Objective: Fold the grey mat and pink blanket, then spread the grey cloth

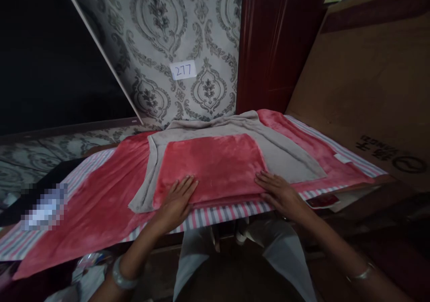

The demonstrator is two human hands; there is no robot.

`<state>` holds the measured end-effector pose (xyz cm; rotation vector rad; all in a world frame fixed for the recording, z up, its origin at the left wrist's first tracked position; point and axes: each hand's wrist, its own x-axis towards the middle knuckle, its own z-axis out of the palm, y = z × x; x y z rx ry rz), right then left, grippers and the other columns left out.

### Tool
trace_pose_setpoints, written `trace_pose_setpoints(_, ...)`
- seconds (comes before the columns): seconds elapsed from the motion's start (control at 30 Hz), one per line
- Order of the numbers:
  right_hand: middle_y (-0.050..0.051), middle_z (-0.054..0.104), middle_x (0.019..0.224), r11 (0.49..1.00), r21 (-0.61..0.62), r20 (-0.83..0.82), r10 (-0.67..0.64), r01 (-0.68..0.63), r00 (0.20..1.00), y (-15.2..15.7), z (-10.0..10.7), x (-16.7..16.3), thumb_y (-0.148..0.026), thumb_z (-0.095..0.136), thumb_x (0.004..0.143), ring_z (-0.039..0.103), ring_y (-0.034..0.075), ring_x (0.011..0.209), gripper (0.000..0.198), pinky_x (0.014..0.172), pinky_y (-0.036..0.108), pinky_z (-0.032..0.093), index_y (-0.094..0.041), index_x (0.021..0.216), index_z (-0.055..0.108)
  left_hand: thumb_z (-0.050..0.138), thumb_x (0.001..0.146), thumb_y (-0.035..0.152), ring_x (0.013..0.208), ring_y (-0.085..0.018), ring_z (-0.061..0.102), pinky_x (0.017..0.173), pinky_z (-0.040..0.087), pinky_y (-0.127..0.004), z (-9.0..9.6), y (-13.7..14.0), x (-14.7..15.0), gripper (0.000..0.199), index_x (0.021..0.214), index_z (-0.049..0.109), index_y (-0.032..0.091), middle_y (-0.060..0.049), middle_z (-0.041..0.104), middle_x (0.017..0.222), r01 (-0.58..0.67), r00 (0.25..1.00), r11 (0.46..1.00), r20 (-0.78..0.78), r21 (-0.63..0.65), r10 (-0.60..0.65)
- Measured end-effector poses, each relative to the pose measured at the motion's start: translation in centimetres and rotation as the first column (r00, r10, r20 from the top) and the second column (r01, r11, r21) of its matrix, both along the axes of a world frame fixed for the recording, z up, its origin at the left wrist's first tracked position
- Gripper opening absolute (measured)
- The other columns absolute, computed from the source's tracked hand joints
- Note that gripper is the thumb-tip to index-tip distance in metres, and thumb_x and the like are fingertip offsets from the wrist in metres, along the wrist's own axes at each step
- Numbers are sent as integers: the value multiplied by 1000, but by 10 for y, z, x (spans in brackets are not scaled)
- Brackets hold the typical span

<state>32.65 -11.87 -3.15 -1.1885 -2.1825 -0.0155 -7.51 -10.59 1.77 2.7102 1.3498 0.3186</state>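
A folded red plush cloth lies on top of a grey plush cloth, and a larger red cloth spreads out beneath both. My left hand rests flat on the front left part of the folded red cloth, fingers stretched out. At its front right corner my right hand lies open, the fingertips touching the edge. Neither hand grips anything. A small white tag shows on the large red cloth at the right.
The cloths lie on a striped sheet over a table. A dark screen stands at left, a big cardboard box at right. Behind are patterned wallpaper with a paper label reading 277, and a dark red panel.
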Motion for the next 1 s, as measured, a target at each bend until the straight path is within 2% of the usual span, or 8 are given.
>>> trace_pose_setpoints(0.13,9,72,126,996,-17,-28,-92,92,995,11,41,-20,-39,41,102,62,27,125,39,112,58,40,-25,127,69,45,100,42,145,-23,43,119,36,-46,31,10,3,58,155,39,24,-10,46,157,-27,978,999,205,-34,34)
trace_pose_setpoints(0.2,12,61,142,994,-10,-21,-107,107,994,26,62,-43,-44,40,102,51,28,137,49,115,56,36,-22,143,57,40,101,46,149,-24,37,122,31,-48,43,20,13,60,156,36,22,-11,41,160,-103,964,993,251,51,87)
trace_pose_setpoints(0.27,13,44,158,995,-15,22,-103,103,994,43,69,-68,-50,43,100,34,29,149,62,118,56,30,-20,155,41,40,101,49,153,-27,27,124,23,-53,43,31,26,64,158,33,21,-12,33,164,-171,965,977,220,129,140)
trace_pose_setpoints(0.33,11,33,164,993,-53,92,-96,101,991,54,61,-88,-52,44,98,23,29,153,69,120,56,25,-22,159,32,43,100,50,155,-30,21,124,17,-59,33,40,36,67,158,32,20,-14,29,166,-246,965,959,128,142,229)
trace_pose_setpoints(0.43,8,32,165,987,-118,188,-90,113,978,58,31,-102,-50,45,99,22,28,153,66,122,58,20,-26,159,34,44,100,48,155,-33,20,122,15,-65,8,47,37,63,157,36,23,-13,31,165,-362,932,928,-7,88,363)
trace_pose_setpoints(0.57,8,30,165,988,-112,185,-85,107,979,52,7,-99,-48,46,99,21,29,154,63,123,57,17,-24,156,39,45,99,47,155,-32,18,123,14,-63,-14,47,27,62,157,35,26,-10,28,166,-382,924,922,-5,70,383)
trace_pose_setpoints(0.83,11,46,156,993,-105,38,-58,62,998,49,7,-98,-42,49,97,34,30,148,55,121,58,25,-23,148,51,47,99,47,155,-31,18,124,12,-60,-14,43,26,62,157,36,28,-8,28,167,-370,928,928,62,53,366)
trace_pose_setpoints(1.0,11,51,153,985,-76,-83,148,-155,986,47,13,-121,-32,50,96,38,28,146,45,117,54,36,-23,139,61,47,99,47,155,-31,19,124,12,-60,-16,42,26,62,157,36,27,-8,30,166,-360,932,931,74,56,355)
